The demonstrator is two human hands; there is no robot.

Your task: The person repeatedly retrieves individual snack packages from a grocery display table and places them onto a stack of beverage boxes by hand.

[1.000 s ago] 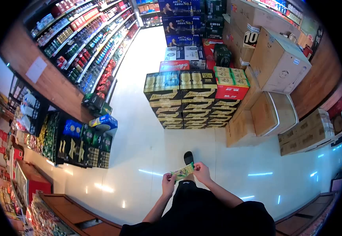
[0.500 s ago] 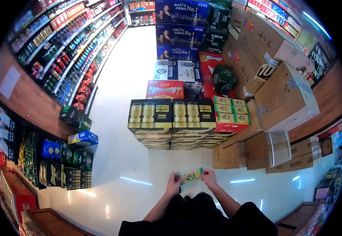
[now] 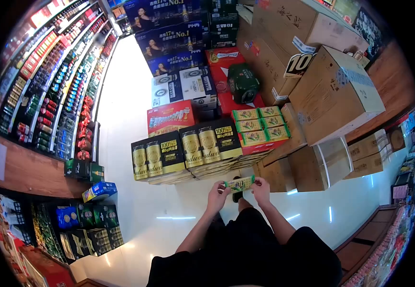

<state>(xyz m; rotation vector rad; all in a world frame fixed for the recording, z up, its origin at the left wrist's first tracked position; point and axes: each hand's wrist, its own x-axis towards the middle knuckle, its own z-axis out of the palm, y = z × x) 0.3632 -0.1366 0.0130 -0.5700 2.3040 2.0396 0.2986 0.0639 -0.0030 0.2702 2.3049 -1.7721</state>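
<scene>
A green and yellow packet is stretched level between my two hands, in front of my body. My left hand is closed on its left end, and my right hand pinches its right end. Just beyond the hands, several similar green and yellow packets lie in two columns on a red box. Beside them on the left are black and gold beer cartons. What the packet holds is hidden.
Blue cartons are stacked behind the beer. Large brown boxes stand at the right, one near a "10" sign. Shelves of drinks run along the left, with more cartons below them on the pale floor.
The view has turned, and the stacked cartons and packets now appear nearer. Both hands have moved forward with the packet between them, closer to the packets on the red box.
</scene>
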